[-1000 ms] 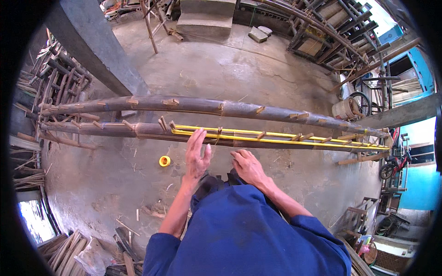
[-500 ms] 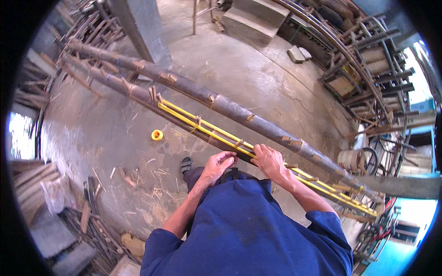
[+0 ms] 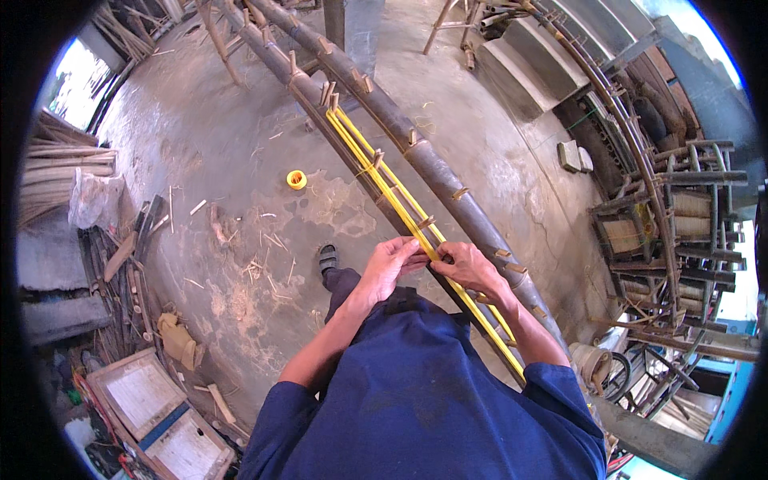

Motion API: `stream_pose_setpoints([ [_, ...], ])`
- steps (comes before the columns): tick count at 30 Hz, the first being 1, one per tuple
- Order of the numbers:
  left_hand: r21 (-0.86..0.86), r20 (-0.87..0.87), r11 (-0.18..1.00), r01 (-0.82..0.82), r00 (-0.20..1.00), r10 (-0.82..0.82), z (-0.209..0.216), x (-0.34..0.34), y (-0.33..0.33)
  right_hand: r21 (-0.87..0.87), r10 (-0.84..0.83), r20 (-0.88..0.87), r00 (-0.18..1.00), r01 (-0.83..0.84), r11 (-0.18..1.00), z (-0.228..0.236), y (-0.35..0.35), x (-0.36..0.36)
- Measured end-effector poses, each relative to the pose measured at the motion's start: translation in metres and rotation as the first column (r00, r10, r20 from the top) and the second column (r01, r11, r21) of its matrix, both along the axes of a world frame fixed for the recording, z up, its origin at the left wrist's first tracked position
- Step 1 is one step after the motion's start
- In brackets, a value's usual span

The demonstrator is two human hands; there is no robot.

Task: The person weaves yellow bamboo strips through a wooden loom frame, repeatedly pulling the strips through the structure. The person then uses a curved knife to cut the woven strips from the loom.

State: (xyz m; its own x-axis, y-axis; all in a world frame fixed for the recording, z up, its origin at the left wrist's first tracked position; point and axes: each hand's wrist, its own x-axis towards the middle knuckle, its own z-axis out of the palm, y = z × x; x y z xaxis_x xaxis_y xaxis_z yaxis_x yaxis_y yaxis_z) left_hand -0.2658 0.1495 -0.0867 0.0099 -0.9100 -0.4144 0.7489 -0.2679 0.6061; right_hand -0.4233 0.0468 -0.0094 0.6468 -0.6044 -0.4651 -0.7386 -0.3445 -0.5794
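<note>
Yellow strands (image 3: 390, 190) run lengthwise along a dark bamboo pole (image 3: 370, 186), looped around short wooden pegs (image 3: 329, 94) that stick up from it. My right hand (image 3: 472, 268) is closed over the strands, fingers curled and palm down. Beside it, on the near side of the pole, my left hand (image 3: 390, 264) is closed in a pinch, its fingertips against the strands. What that pinch holds is too small to make out. Parallel on the far side lies a second, thicker pegged bamboo pole (image 3: 440, 170).
On the floor stand a small round yellow container or roll (image 3: 297, 179) and scattered wood scraps (image 3: 254, 260). Bamboo frames (image 3: 696, 216) are stacked at the right. An opened box (image 3: 160, 412) and dark sticks (image 3: 128, 272) lie at lower left. Concrete steps (image 3: 528, 68) rise at the back.
The view has turned, so the poles now run more steeply. My left hand has come in against the strands, next to my right, whose fingers have curled more around them.
</note>
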Motion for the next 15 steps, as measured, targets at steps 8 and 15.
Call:
stream_pose_setpoints([
  [8,0.036,-0.023,0.994,-0.101,0.995,0.101,-0.014,-0.018,-0.008,0.165,-0.032,0.027,0.999,0.027,0.986,0.002,-0.017,-0.013],
  [15,0.017,-0.067,0.979,-0.201,0.977,0.202,-0.009,-0.029,-0.002,-0.021,-0.005,0.134,0.991,0.008,1.000,0.004,-0.007,-0.015],
])
